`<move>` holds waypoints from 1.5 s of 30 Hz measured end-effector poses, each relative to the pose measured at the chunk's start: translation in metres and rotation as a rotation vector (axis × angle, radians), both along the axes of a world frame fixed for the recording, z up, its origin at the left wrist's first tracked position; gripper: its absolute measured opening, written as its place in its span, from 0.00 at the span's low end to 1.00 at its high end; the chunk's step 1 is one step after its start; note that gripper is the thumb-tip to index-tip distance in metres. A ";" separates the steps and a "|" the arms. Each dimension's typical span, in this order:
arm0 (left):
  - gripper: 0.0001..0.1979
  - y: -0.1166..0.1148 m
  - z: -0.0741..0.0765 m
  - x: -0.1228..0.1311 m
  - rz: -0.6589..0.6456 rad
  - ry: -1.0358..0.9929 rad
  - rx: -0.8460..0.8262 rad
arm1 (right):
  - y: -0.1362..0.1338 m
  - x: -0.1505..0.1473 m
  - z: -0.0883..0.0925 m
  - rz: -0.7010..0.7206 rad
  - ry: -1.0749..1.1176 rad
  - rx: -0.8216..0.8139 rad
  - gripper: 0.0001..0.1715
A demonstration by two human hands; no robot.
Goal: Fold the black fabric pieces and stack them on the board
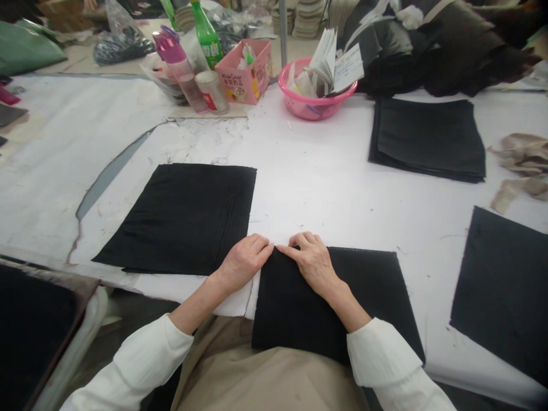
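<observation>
A black fabric piece (368, 291) lies at the table's near edge and hangs over toward my lap. My left hand (243, 261) has its fingers curled at the piece's far left corner and seems to pinch the edge there. My right hand (310, 260) rests on the same corner beside it, fingers bent, its forefinger pointing left and touching the left hand's fingertips. Another black fabric piece (184, 217) lies flat just to the left of my left hand.
A stack of black fabric (428, 140) sits at the back right, another black piece (505, 285) at the right edge. At the back stand a pink bowl (314, 103) of papers, a pink box (246, 74), bottles (205, 34) and dark cloth heaps (449, 45). Beige scraps (522, 165) lie far right.
</observation>
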State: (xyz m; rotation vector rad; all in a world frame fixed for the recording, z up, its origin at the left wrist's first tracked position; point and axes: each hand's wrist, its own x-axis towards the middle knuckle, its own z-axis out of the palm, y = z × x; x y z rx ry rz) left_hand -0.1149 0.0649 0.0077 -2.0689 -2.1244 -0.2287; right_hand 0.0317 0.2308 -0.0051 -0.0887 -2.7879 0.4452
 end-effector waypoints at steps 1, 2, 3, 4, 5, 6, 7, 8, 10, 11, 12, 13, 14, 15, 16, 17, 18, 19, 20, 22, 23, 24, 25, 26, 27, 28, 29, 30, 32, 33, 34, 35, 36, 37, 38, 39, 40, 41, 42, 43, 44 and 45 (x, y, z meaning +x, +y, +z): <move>0.08 0.000 0.000 0.001 0.000 0.010 -0.003 | 0.000 0.000 0.000 0.002 -0.003 0.002 0.16; 0.09 0.000 0.000 0.002 0.000 0.018 -0.005 | 0.000 0.000 0.000 0.006 -0.006 0.005 0.16; 0.09 0.000 0.000 0.003 0.001 0.025 -0.007 | 0.000 0.000 0.000 0.009 -0.008 0.009 0.16; 0.09 0.000 -0.001 0.004 0.000 0.031 -0.007 | 0.000 0.000 0.000 0.013 -0.008 0.014 0.16; 0.09 -0.001 -0.001 0.005 -0.001 0.037 -0.005 | -0.001 0.000 0.001 0.015 -0.005 0.020 0.16; 0.10 -0.002 -0.001 0.005 0.001 0.042 -0.001 | -0.001 0.000 0.001 0.017 -0.002 0.026 0.15; 0.10 -0.002 -0.001 0.006 0.005 0.047 0.002 | -0.001 0.000 0.001 0.018 0.000 0.033 0.15; 0.10 -0.003 -0.001 0.007 0.011 0.052 0.003 | -0.002 0.000 0.002 0.019 0.000 0.039 0.14; 0.10 -0.006 -0.001 0.007 0.026 0.064 0.002 | -0.002 0.000 0.003 0.021 -0.004 0.050 0.14; 0.10 -0.007 -0.001 0.008 0.034 0.070 0.002 | -0.003 0.000 0.003 0.023 -0.008 0.054 0.14; 0.10 -0.009 -0.001 0.008 0.041 0.076 0.002 | -0.003 0.000 0.003 0.024 -0.011 0.058 0.14; 0.10 -0.010 -0.001 0.008 0.046 0.081 0.001 | -0.003 0.000 0.003 0.024 -0.013 0.062 0.14; 0.11 -0.012 0.000 0.008 0.053 0.084 -0.001 | -0.003 0.000 0.003 0.024 -0.014 0.065 0.14; 0.10 -0.013 0.001 0.008 0.061 0.086 -0.006 | -0.003 0.000 0.003 0.025 -0.015 0.067 0.14; 0.10 -0.014 0.003 0.008 0.075 0.086 -0.008 | -0.003 0.001 0.003 0.025 -0.015 0.069 0.14; 0.09 -0.014 0.005 0.009 0.094 0.082 -0.003 | -0.003 0.001 0.003 0.025 -0.014 0.072 0.14; 0.09 -0.014 0.007 0.011 0.118 0.076 0.013 | -0.003 0.001 0.003 0.026 -0.012 0.074 0.14; 0.09 -0.013 0.009 0.013 0.144 0.063 0.038 | -0.003 0.001 0.003 0.026 -0.010 0.077 0.13; 0.11 -0.012 0.010 0.015 0.166 0.044 0.065 | -0.003 0.001 0.003 0.025 -0.008 0.080 0.13; 0.13 -0.008 0.010 0.022 0.169 -0.008 0.096 | -0.003 0.000 0.003 0.021 -0.005 0.089 0.13; 0.14 -0.005 0.008 0.025 0.158 -0.027 0.091 | -0.003 0.000 0.003 0.018 -0.002 0.094 0.13; 0.14 -0.003 0.005 0.028 0.146 -0.037 0.079 | -0.004 0.000 0.003 0.016 0.000 0.099 0.12; 0.14 -0.001 0.001 0.031 0.137 -0.037 0.068 | -0.004 0.000 0.002 0.014 0.002 0.103 0.12; 0.15 0.000 -0.002 0.033 0.133 -0.029 0.062 | -0.004 0.000 0.002 0.013 0.003 0.103 0.12; 0.15 0.000 -0.006 0.034 0.137 -0.018 0.062 | -0.003 0.000 0.002 0.013 0.004 0.099 0.12; 0.16 0.000 -0.008 0.034 0.142 -0.009 0.064 | -0.002 0.000 0.002 0.015 0.007 0.091 0.13; 0.16 0.000 -0.010 0.034 0.144 -0.005 0.063 | -0.001 0.001 0.003 0.018 0.010 0.080 0.13; 0.16 -0.001 -0.011 0.034 0.142 -0.004 0.058 | 0.001 0.001 0.003 0.023 0.013 0.068 0.14; 0.16 -0.003 -0.010 0.033 0.137 -0.006 0.041 | 0.008 0.004 0.006 0.034 0.019 0.049 0.14; 0.16 -0.004 -0.009 0.033 0.135 -0.007 0.034 | 0.012 0.006 0.007 0.040 0.018 0.045 0.14; 0.16 -0.004 -0.008 0.033 0.134 -0.010 0.032 | 0.016 0.008 0.008 0.047 0.014 0.044 0.13; 0.16 -0.004 -0.007 0.033 0.134 -0.011 0.032 | 0.020 0.010 0.008 0.054 0.009 0.047 0.12; 0.16 -0.004 -0.007 0.033 0.133 -0.011 0.032 | 0.024 0.012 0.008 0.063 0.005 0.051 0.12; 0.17 -0.004 -0.006 0.033 0.133 -0.011 0.031 | 0.027 0.013 0.008 0.072 0.002 0.056 0.12; 0.17 -0.004 -0.007 0.033 0.132 -0.010 0.030 | 0.029 0.015 0.007 0.079 0.000 0.061 0.12; 0.18 -0.004 -0.007 0.033 0.130 -0.009 0.029 | 0.031 0.016 0.006 0.085 0.000 0.067 0.12; 0.18 -0.004 -0.007 0.033 0.127 -0.010 0.026 | 0.032 0.016 0.005 0.089 0.004 0.071 0.13; 0.18 -0.004 -0.008 0.032 0.125 -0.012 0.025 | 0.033 0.017 0.004 0.092 0.009 0.073 0.13; 0.18 -0.004 -0.008 0.032 0.124 -0.014 0.025 | 0.032 0.017 0.004 0.092 0.016 0.074 0.13; 0.18 -0.004 -0.008 0.032 0.124 -0.015 0.026 | 0.032 0.017 0.003 0.091 0.023 0.076 0.13; 0.18 -0.004 -0.008 0.032 0.124 -0.014 0.027 | 0.031 0.017 0.003 0.089 0.029 0.078 0.13; 0.18 -0.004 -0.009 0.032 0.123 -0.010 0.027 | 0.030 0.018 0.003 0.085 0.033 0.080 0.13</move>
